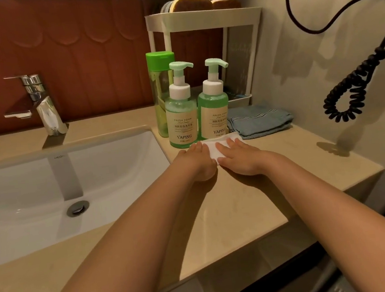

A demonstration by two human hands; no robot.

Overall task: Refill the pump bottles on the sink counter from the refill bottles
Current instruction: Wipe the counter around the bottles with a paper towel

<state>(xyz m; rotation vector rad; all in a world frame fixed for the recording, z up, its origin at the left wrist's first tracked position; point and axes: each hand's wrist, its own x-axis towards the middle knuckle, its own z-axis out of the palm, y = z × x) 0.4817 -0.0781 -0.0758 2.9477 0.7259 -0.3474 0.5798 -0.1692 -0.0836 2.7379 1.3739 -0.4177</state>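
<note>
Green liquid nearly fills both pump bottles (181, 113) (213, 105); refill bottle (159, 94) behind looks near-empty. Left hand (197, 163), right hand (240, 158) flat on white tissue (213, 147), table (231, 214); grip wide.

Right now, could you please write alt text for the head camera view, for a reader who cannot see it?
Both hands, the left hand and right hand, press flat on a white tissue on a beige sink counter, just in front of two green pump bottles. A taller green-capped bottle stands behind them, a folded blue cloth lies to their right, and a white basin with a chrome tap sits left.
</note>
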